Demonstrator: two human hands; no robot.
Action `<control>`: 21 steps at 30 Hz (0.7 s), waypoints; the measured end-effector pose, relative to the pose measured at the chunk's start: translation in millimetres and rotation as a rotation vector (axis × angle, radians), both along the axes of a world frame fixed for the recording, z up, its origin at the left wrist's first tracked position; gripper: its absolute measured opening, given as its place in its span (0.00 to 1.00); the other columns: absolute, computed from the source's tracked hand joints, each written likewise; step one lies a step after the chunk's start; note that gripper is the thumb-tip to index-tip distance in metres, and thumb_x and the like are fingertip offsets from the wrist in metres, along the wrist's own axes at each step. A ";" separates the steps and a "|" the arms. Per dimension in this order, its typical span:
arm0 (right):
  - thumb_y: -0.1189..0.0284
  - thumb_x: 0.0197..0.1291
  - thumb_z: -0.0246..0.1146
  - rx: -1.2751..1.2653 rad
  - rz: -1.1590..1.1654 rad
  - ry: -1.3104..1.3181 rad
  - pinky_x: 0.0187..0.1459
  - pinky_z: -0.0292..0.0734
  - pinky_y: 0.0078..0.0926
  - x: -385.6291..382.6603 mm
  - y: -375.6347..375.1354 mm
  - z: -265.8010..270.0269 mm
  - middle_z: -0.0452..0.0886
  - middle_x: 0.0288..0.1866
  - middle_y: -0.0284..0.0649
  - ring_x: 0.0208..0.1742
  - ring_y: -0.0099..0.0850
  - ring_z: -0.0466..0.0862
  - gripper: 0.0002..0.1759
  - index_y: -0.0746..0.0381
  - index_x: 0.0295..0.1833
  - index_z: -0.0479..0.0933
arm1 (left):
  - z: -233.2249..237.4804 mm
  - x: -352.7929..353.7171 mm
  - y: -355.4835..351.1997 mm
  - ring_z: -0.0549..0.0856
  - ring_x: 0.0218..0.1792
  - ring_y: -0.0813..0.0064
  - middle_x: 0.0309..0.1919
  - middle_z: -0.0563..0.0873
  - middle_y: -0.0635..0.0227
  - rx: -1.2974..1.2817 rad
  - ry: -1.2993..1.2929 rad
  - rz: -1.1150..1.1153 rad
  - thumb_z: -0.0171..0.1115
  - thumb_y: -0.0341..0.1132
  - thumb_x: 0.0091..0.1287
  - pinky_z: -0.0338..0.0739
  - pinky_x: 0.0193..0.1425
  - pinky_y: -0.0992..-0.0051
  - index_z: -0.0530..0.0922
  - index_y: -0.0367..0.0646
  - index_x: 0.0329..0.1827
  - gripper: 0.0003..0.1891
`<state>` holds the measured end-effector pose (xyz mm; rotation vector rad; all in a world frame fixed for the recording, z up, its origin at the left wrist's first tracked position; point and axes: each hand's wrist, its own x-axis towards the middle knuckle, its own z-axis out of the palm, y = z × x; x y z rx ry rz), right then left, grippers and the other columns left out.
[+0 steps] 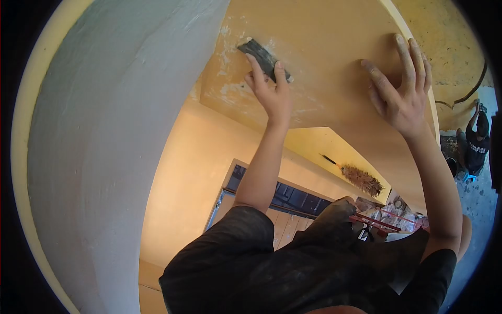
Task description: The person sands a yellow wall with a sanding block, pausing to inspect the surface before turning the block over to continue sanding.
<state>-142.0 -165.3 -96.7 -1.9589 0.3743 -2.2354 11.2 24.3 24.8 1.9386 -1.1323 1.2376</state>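
Observation:
My left hand (269, 89) is raised and grips a dark grey flat sanding block (260, 55), pressing it against a yellow-orange painted surface (324, 42) overhead. White scuffed patches (230, 47) mark the paint around and to the left of the block. My right hand (400, 89) lies flat on the same surface further right, fingers spread and holding nothing. Both bare forearms reach up from my black shirt (293, 272) at the bottom of the view.
A broad grey plastered curved wall (115, 146) fills the left. A brown feather duster (361, 179) rests on a yellow ledge. A dark panelled opening (293, 196) lies beyond. Another person in a black shirt (476, 144) works at the far right, arm raised.

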 end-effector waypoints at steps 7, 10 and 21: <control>0.65 0.47 0.70 0.002 0.019 0.008 0.72 0.56 0.45 1.5 2.0 -2.8 0.66 0.75 0.45 0.74 0.48 0.66 0.23 0.38 0.53 0.83 | 29.6 -24.5 -24.5 0.69 0.39 0.77 0.45 0.68 0.63 -0.221 0.253 -0.277 0.63 0.33 0.71 0.71 0.48 0.75 0.56 0.37 0.78 0.36; 0.65 0.48 0.70 0.004 0.020 0.015 0.72 0.55 0.44 -1.7 0.3 -2.0 0.65 0.76 0.44 0.74 0.47 0.65 0.23 0.38 0.53 0.83 | 6.9 -17.3 1.4 0.72 0.39 0.77 0.44 0.68 0.64 -0.077 0.192 -0.048 0.63 0.34 0.71 0.73 0.47 0.75 0.55 0.38 0.78 0.36; 0.66 0.52 0.68 -0.046 -0.047 0.045 0.71 0.59 0.45 -4.2 1.9 3.6 0.65 0.74 0.50 0.72 0.49 0.66 0.21 0.39 0.54 0.84 | -77.4 -45.3 26.4 0.77 0.41 0.77 0.48 0.69 0.63 -0.148 0.417 -0.150 0.62 0.34 0.72 0.75 0.47 0.75 0.55 0.40 0.79 0.36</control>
